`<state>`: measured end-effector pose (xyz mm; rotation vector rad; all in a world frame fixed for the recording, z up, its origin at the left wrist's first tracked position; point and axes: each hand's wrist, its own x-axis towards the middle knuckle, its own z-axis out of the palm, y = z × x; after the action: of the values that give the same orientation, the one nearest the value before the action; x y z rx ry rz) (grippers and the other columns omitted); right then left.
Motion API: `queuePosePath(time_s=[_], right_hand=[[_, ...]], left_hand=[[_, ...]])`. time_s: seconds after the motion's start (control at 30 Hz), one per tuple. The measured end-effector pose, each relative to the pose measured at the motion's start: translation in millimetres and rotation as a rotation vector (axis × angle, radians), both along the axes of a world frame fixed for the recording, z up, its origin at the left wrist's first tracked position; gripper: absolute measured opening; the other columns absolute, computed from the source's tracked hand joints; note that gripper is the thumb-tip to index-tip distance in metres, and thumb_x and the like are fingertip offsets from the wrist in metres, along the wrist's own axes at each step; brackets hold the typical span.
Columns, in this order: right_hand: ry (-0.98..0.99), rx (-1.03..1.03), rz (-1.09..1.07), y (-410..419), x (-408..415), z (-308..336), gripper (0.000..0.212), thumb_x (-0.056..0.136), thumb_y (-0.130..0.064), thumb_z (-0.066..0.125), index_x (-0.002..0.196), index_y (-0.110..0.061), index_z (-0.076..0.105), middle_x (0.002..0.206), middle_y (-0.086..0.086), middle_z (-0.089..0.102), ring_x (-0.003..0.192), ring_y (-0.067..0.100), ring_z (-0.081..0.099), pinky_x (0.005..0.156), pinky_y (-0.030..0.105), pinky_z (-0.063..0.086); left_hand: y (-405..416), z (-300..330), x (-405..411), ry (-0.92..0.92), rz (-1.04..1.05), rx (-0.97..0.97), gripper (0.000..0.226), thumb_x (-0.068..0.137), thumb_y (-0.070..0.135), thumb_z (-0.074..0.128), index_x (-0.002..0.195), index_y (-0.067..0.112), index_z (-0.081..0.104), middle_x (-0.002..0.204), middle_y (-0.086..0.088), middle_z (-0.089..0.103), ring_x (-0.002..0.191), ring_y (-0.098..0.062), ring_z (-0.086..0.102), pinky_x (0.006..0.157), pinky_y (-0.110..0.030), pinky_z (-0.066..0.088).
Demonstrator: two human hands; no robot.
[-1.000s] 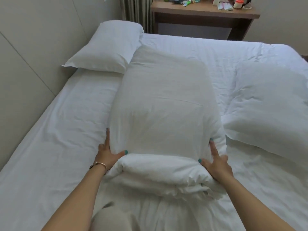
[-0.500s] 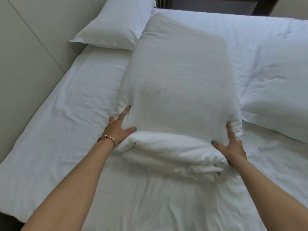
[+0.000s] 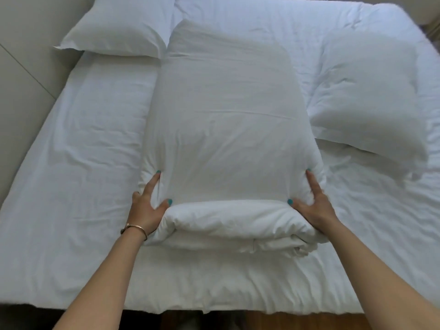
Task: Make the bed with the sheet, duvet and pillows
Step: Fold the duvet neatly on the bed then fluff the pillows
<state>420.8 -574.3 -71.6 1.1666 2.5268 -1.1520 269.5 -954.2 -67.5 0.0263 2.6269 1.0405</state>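
Nearest the camera, a strip of wooden floor (image 3: pixel 297 321) shows under the bed's near edge, and two bare forearms reach forward over the white sheet (image 3: pixel 78 177). The left hand (image 3: pixel 148 206), with a thin bracelet (image 3: pixel 134 228) at the wrist, sits at the left near corner of the folded duvet (image 3: pixel 226 139): its fingers (image 3: pixel 153 183) are spread wide, index stretched along the duvet's side, thumb hooked onto the rolled near edge, pressing into the cloth. The right hand (image 3: pixel 312 204) mirrors it on the right near corner, index straight along the side and thumb pointing in at the roll; whether the other fingers tuck under the fold, I cannot tell. The duvet lies as a long folded strip down the middle of the bed, running from the hands to the far end. One pillow (image 3: pixel 119 25) lies at the far left against the beige wall (image 3: pixel 26 75), its corner touching the duvet. A second pillow (image 3: pixel 371 101) lies on the right, just beside the duvet.
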Motion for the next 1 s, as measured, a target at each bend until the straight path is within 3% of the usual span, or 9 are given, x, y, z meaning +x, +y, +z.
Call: queuePosePath(time_s=[0.23,0.37,0.47,0.57,0.63,0.73,0.8,0.9,1.0], right_hand=[[-0.089,-0.069,-0.036,-38,102,3,0.094,0.08,-0.047,0.073,0.136,-0.07,0.0,0.139,0.013,0.039,0.122,0.033,0.047,0.101,0.045,0.041],[-0.206,-0.041,-0.021,-36,114,1,0.093,0.077,-0.062,0.067,0.134,-0.072,-0.006,0.133,0.017,0.029,0.108,0.035,0.049,0.098,0.046,0.043],[-0.119,0.029,-0.117,-31,93,4,0.085,0.067,-0.071,0.066,0.139,-0.058,0.023,0.149,0.012,0.012,0.133,0.039,0.027,0.111,0.052,0.026],[0.132,0.012,-0.233,-11,38,25,0.081,0.06,-0.076,0.059,0.132,-0.042,0.042,0.152,0.004,0.011,0.137,0.032,0.025,0.112,0.049,0.025],[0.203,-0.068,-0.176,11,-13,39,0.079,0.072,-0.068,0.065,0.14,-0.044,0.032,0.153,0.007,0.023,0.138,0.029,0.028,0.111,0.048,0.028],[0.131,-0.114,-0.028,45,-84,43,0.083,0.077,-0.069,0.062,0.147,-0.047,0.024,0.155,0.004,0.029,0.142,0.028,0.027,0.112,0.045,0.027],[0.084,-0.133,-0.008,59,-111,37,0.101,0.065,-0.08,0.061,0.149,-0.046,0.017,0.158,0.001,0.025,0.144,0.026,0.027,0.115,0.044,0.026],[0.116,-0.245,-0.054,78,-118,25,0.121,0.051,-0.082,0.071,0.15,-0.046,0.012,0.156,-0.006,0.029,0.141,0.02,0.034,0.115,0.042,0.03],[0.124,-0.328,-0.095,87,-109,12,0.134,0.04,-0.078,0.079,0.151,-0.045,0.012,0.151,-0.012,0.035,0.133,0.014,0.043,0.112,0.036,0.034]], left_hand=[[-42,16,100,-0.093,0.004,0.035,0.082,0.085,0.027,0.07,0.139,0.062,0.02,0.117,-0.009,0.037,0.103,-0.024,0.045,0.103,-0.039,0.037],[-46,18,94,-0.256,-0.066,-0.046,0.086,0.085,0.041,0.067,0.133,0.071,0.002,0.118,-0.008,0.031,0.119,-0.037,0.045,0.107,-0.043,0.034],[-39,27,72,-0.243,-0.107,-0.12,0.081,0.077,0.065,0.059,0.141,0.057,0.009,0.134,-0.015,0.031,0.134,-0.036,0.028,0.114,-0.046,0.021],[-9,49,32,0.013,-0.008,-0.094,0.112,0.051,0.091,0.042,0.143,0.029,0.029,0.149,-0.015,0.025,0.144,-0.031,0.013,0.117,-0.044,0.011],[27,63,-4,0.093,-0.039,-0.133,0.11,0.049,0.095,0.038,0.145,0.046,0.018,0.157,-0.014,0.016,0.146,-0.029,0.008,0.117,-0.047,0.012],[78,71,-60,-0.008,-0.056,-0.199,0.099,0.056,0.095,0.042,0.14,0.063,0.001,0.161,-0.001,-0.001,0.147,-0.028,0.001,0.113,-0.058,0.013],[90,64,-93,-0.069,0.002,-0.209,0.104,0.054,0.094,0.049,0.138,0.065,-0.004,0.161,0.0,-0.005,0.147,-0.031,0.006,0.112,-0.059,0.019],[77,46,-127,-0.14,0.075,-0.049,0.118,0.049,0.082,0.07,0.14,0.062,-0.002,0.157,-0.008,0.018,0.139,-0.031,0.029,0.112,-0.047,0.03],[64,27,-143,-0.232,0.055,0.148,0.129,0.049,0.064,0.084,0.145,0.054,-0.002,0.151,0.0,0.034,0.127,-0.02,0.044,0.109,-0.035,0.035]])
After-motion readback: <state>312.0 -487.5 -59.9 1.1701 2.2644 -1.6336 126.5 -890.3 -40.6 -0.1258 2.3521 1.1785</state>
